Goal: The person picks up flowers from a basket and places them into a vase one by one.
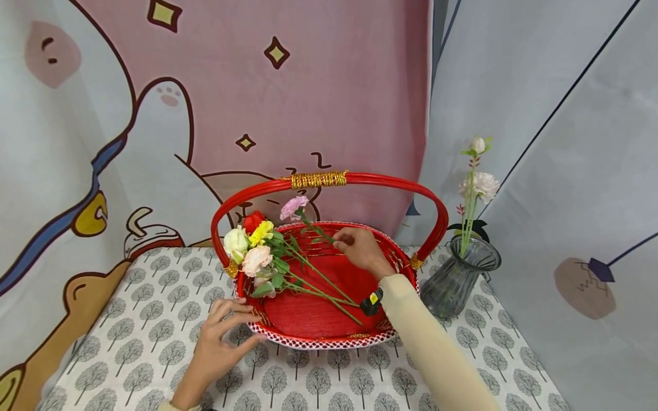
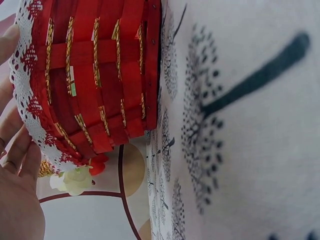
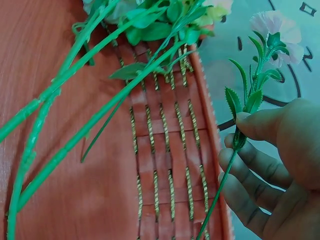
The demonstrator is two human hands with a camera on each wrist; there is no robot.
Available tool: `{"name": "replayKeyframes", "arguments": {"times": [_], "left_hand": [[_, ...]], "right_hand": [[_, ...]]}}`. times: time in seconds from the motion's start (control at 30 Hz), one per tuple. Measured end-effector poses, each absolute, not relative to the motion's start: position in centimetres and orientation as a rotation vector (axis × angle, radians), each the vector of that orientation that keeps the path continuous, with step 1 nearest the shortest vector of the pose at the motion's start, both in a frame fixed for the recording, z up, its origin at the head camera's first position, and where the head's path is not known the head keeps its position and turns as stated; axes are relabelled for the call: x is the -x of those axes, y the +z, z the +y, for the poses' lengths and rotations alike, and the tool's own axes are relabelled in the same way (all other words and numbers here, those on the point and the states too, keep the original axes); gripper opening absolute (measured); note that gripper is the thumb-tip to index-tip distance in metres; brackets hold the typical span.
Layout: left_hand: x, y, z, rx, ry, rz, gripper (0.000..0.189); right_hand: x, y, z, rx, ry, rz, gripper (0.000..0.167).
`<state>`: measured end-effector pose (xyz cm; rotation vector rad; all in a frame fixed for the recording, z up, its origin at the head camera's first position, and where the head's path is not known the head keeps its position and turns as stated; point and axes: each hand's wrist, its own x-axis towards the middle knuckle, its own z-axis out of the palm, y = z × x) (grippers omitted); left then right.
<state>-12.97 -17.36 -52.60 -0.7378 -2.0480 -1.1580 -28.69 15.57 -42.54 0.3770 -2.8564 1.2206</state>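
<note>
The right hand (image 1: 362, 251) pinches the stem of a pink carnation (image 1: 295, 208) between thumb and fingers, high up near the leaves in the right wrist view; the hold presumably keeps the bloom upright and controllable. The carnation is above the far side of a red woven basket (image 1: 329, 343), within its handle (image 1: 385, 181). The left hand (image 1: 221, 337) rests relaxed fingers on the lace trim (image 2: 30, 100) at the near left rim, probably to steady it; no clenching is evident. Inside, a white rose (image 1: 236, 242), a red flower (image 1: 253, 221), a yellow flower (image 1: 261, 233) and a pale pink flower (image 1: 256, 260) cluster at the left, stems running rightward, an arrangement that apparently displays the heads together. A tree-printed cloth (image 1: 319, 382) covers the table. A grey glass vase (image 1: 448, 291) holding pale flowers (image 1: 483, 185) stands right of the basket; cartoon-printed hangings (image 1: 334, 85) enclose the back.
</note>
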Motion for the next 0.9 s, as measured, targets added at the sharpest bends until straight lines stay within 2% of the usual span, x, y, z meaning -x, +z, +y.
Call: {"name": "replayKeyframes", "arguments": {"times": [0.2,0.5,0.9], "left_hand": [[13.1,-52.6,-17.2,0.753,-1.167,-2.034,0.036],[12.8,-52.4,-17.2,0.744,-1.174,-2.054,0.039],[13.0,-52.4,-17.2,0.760,-1.177,-2.020,0.045]], "right_hand": [[28.0,-41.5,15.7,-0.422,1.151,-2.834,0.011],[26.4,-39.6,16.0,-0.525,1.108,-2.740,0.015],[23.3,-37.6,17.5,-0.524,1.105,-2.633,0.016]]}}
